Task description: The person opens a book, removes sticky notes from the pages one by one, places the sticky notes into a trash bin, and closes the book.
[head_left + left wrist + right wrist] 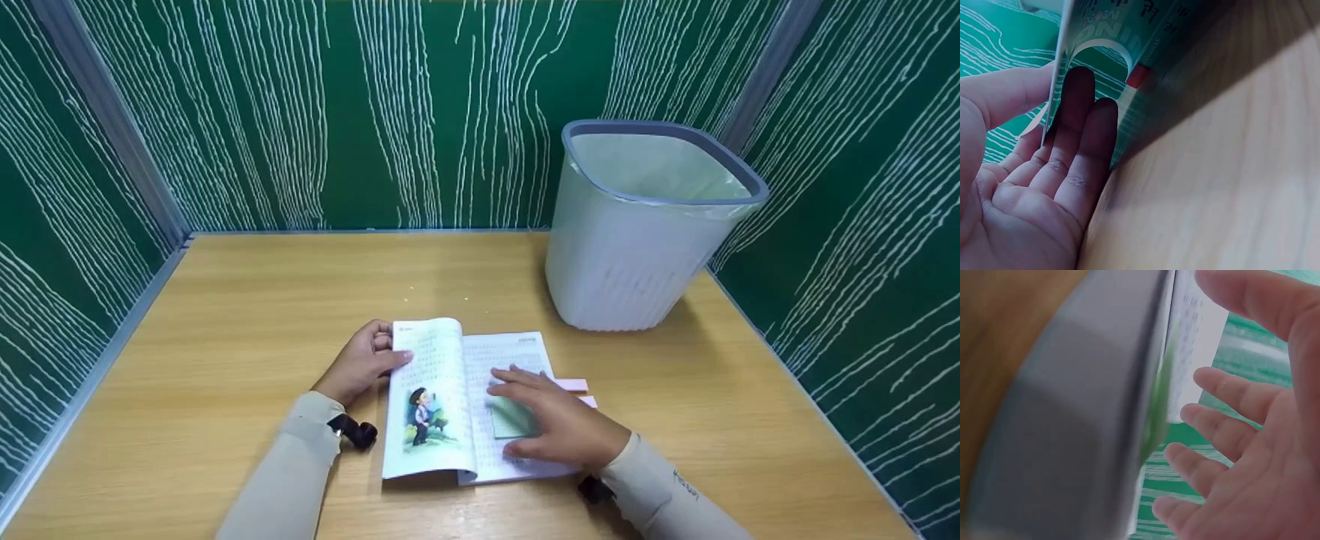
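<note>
An open book (429, 360) lies on the wooden table, its left page raised and curved, with a cartoon figure printed on it. My left hand (360, 366) holds the book's left edge, thumb on the page and fingers behind; the left wrist view shows the thumb pressing against the edge of the sheets. Over the right page hovers my right hand (566, 420), fingers spread, partly covering a green square paper (510, 421). The right wrist view shows this hand (1258, 455) holding nothing, beside a bent green sheet (1158, 405).
Pink tabs (572, 385) stick out past the book's right edge. A white bin (626, 255) with a grey rim and a liner stands at the back right. Green walls with white streaks enclose the table (300, 285), where a few tiny specks lie behind the book.
</note>
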A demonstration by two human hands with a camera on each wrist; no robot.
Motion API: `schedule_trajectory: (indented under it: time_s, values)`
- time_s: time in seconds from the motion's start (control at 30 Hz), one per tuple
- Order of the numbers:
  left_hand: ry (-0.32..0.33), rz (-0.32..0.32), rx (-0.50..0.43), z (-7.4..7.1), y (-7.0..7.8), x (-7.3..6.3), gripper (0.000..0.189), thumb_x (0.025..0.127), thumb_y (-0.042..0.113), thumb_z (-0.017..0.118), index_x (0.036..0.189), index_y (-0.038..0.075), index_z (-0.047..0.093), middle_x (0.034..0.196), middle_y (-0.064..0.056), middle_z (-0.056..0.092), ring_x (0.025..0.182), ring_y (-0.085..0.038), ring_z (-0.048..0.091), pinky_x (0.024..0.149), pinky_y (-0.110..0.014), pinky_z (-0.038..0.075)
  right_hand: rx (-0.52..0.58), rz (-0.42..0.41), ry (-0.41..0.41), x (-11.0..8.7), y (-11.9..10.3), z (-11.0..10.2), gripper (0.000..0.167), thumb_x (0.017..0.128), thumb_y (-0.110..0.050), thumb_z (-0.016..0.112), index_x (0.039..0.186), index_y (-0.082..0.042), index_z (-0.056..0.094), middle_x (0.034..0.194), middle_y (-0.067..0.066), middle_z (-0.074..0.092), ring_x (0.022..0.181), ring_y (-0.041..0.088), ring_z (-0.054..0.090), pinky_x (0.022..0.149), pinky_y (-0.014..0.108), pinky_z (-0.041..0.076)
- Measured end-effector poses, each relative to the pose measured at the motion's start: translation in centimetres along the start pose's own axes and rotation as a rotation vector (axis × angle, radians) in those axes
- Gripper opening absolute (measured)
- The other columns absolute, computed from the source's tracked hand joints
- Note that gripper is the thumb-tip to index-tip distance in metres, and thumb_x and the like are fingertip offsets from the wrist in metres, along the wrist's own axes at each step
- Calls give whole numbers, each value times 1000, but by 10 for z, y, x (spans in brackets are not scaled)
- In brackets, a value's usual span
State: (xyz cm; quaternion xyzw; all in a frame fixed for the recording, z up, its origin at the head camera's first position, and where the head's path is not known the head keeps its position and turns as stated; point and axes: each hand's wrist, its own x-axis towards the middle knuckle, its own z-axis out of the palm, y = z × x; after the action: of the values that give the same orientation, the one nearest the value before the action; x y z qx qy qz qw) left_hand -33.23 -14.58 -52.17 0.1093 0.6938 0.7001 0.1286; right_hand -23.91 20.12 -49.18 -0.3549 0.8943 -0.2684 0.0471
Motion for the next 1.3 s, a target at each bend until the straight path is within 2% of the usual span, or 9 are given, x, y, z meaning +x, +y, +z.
schedule_trajectory:
  time_s: [0.17, 0.33, 0.47, 0.63, 0.8, 0.93, 1.03, 1.17, 1.3]
  values:
    - [0, 3, 23, -2, -1, 2, 51, 95, 9, 74, 135, 4, 43, 122, -18, 71, 100, -26, 74, 87, -38, 62, 80, 53, -12, -3, 12, -3, 78, 77, -35, 90, 146, -21, 57, 165, -1, 39, 157, 31, 27, 126, 55, 23]
    - [-4, 8, 17, -1, -3, 2, 54, 95, 8, 74, 138, 5, 42, 122, -19, 71, 99, -27, 74, 86, -38, 62, 104, 85, -14, -5, 17, -3, 73, 76, -34, 91, 142, -26, 60, 163, -4, 43, 156, 28, 29, 126, 54, 24]
    - [6, -3, 15, 0, -4, 0, 57, 95, 8, 75, 141, 7, 41, 120, -18, 71, 98, -26, 74, 84, -37, 62, 84, 82, 1, -5, 19, -3, 66, 79, -34, 90, 139, -26, 63, 161, -4, 46, 155, 27, 33, 125, 53, 27]
    - [14, -16, 11, 0, -4, 0, 69, 94, 5, 74, 152, 9, 35, 120, -17, 71, 96, -24, 74, 81, -36, 62, 72, 57, 24, -5, 20, -4, 58, 83, -30, 87, 136, -21, 65, 157, -1, 51, 152, 25, 38, 124, 50, 30]
    - [2, -8, 5, 0, -3, 3, 76, 94, 3, 73, 157, 10, 31, 121, -18, 70, 96, -24, 73, 81, -36, 62, 103, 57, 46, -5, 18, -6, 47, 90, -29, 81, 134, -19, 66, 154, 0, 54, 150, 21, 42, 125, 48, 31]
    - [-5, -2, 5, -1, -2, 2, 76, 94, 3, 73, 157, 9, 32, 122, -18, 70, 98, -24, 73, 83, -36, 61, 151, 58, 92, -5, 18, -5, 35, 93, -26, 79, 126, -17, 70, 147, 0, 60, 144, 20, 49, 123, 47, 34]
    - [-4, -1, 1, -1, -2, 2, 76, 94, 3, 73, 157, 9, 33, 121, -18, 70, 98, -23, 72, 84, -36, 61, 188, 60, 147, -3, 18, -6, 23, 94, -22, 78, 115, -16, 74, 133, -3, 68, 131, 16, 59, 117, 42, 43]
    - [0, 0, -4, -1, -2, 1, 76, 93, 3, 74, 157, 9, 33, 120, -18, 70, 97, -23, 72, 84, -35, 61, 222, 58, 241, -2, 19, -6, 7, 93, -16, 77, 100, -19, 75, 108, -10, 72, 105, 10, 66, 96, 32, 56]
    - [2, -1, -6, -1, -2, 0, 76, 93, 4, 74, 157, 10, 33, 120, -17, 70, 98, -24, 72, 84, -35, 61, 210, 54, 322, -3, 21, -6, 11, 94, -14, 76, 91, -25, 74, 96, -13, 69, 91, 9, 66, 80, 28, 58]
